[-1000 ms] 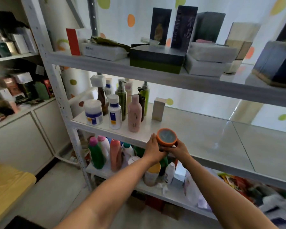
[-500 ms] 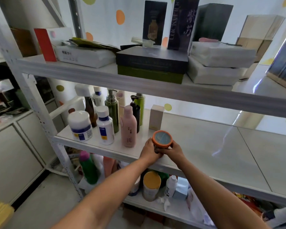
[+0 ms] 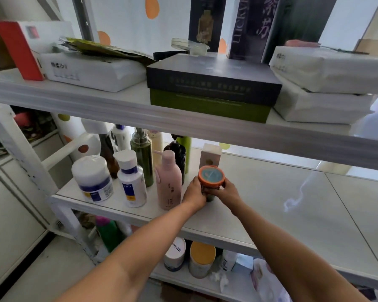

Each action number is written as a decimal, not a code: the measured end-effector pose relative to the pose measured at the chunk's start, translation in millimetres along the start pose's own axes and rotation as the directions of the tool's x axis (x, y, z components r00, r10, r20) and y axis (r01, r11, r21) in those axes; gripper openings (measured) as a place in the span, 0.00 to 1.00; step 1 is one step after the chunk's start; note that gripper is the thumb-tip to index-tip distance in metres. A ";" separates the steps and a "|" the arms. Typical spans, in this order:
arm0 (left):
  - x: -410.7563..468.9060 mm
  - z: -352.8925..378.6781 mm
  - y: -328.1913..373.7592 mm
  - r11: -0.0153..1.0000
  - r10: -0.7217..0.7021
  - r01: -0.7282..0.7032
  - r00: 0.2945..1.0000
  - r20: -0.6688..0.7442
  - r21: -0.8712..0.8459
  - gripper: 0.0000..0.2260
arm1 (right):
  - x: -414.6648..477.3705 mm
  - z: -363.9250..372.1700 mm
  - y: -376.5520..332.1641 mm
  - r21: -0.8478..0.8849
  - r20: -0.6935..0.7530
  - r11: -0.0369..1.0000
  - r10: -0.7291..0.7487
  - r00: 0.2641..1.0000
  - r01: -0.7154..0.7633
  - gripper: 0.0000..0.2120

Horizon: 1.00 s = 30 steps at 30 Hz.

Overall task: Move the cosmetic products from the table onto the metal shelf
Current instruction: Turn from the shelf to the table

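Observation:
Both my hands hold a jar with an orange-rimmed lid [image 3: 211, 175] over the middle board of the white metal shelf [image 3: 271, 205]. My left hand [image 3: 194, 192] grips its left side and my right hand [image 3: 226, 191] grips its right side. The jar's base sits at or just above the board, to the right of a pink bottle [image 3: 169, 185]. The jar's body is mostly hidden by my fingers.
Left of the jar stand a white bottle with blue band [image 3: 131, 179], a white tub [image 3: 92, 178], a green pump bottle [image 3: 142, 155] and a small box [image 3: 210, 154]. The upper board carries a dark box [image 3: 212, 81] and white packs [image 3: 327, 70]. Bare board stretches right.
I have stepped closer to the shelf. Both hands carried the jar forward and down onto the middle board beside the pink bottle.

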<state>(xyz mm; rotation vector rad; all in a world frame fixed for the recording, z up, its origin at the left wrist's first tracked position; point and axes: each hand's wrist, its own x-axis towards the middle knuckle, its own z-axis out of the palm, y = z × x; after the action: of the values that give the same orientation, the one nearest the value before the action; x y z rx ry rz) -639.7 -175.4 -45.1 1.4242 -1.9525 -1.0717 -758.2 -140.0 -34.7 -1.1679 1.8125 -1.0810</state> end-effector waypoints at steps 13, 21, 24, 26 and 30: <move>44.3 -4.5 4.7 0.998 -0.021 0.019 0.999 0.036 0.054 0.23 | 40.9 -0.4 -6.4 -0.013 -0.007 0.999 0.029 1.000 -0.029 0.29; 46.4 -3.8 3.6 0.998 -0.030 0.027 0.998 0.050 0.058 0.26 | 36.5 3.5 -9.3 -0.030 -0.016 0.998 0.051 0.999 -0.052 0.29; 38.5 -4.5 5.4 0.994 -0.044 0.035 0.995 0.085 0.100 0.30 | 29.5 4.6 -9.6 -0.050 0.021 0.997 0.060 0.998 -0.059 0.31; 31.5 -3.6 4.9 0.985 -0.065 0.042 0.989 0.135 0.168 0.39 | 21.3 4.0 -10.3 -0.097 0.054 0.993 0.069 0.996 -0.064 0.34; 5.3 -4.7 4.9 0.925 -0.077 -0.004 0.977 0.199 0.379 0.48 | -3.5 -3.4 -13.5 -0.314 0.154 0.949 0.031 0.988 0.019 0.38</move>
<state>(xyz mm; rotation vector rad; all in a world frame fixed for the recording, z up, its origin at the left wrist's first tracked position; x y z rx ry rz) -640.6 -181.1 -38.7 1.6029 -2.3956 -0.9263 -755.5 -139.1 -20.7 -1.3904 1.9060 -0.6871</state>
